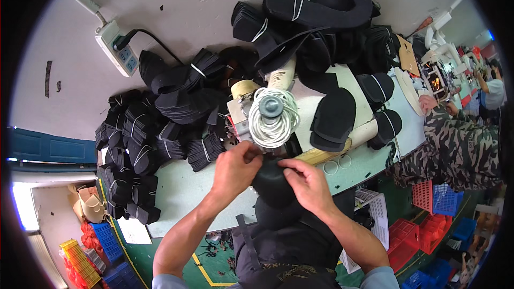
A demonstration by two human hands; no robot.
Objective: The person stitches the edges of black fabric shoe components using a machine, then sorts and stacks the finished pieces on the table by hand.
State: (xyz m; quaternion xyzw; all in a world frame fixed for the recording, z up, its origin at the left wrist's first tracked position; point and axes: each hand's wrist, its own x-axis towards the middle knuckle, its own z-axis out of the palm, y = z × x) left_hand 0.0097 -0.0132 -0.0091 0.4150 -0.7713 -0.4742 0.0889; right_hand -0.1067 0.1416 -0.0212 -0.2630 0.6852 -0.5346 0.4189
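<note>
At the front of the table, a rounded black fabric piece (274,183) lies against the head of a sewing machine (240,120). My left hand (235,170) has its fingers closed in a pinch on the piece's upper left edge. From the other side, my right hand (309,183) pinches its upper right edge between thumb and forefinger. Another dark rounded part (276,213) hangs just below, over my apron. A coil of white cord (273,123) sits on the machine head right above my hands. The needle area is hidden behind the machine head and fingers.
Tied bundles of black pieces (142,128) crowd the table's left and back. Loose rounded black pieces (334,118) lie to the right, beside a pale tube (364,134). A person in a camouflage top (450,147) works further right. Red crates (404,241) stand on the floor.
</note>
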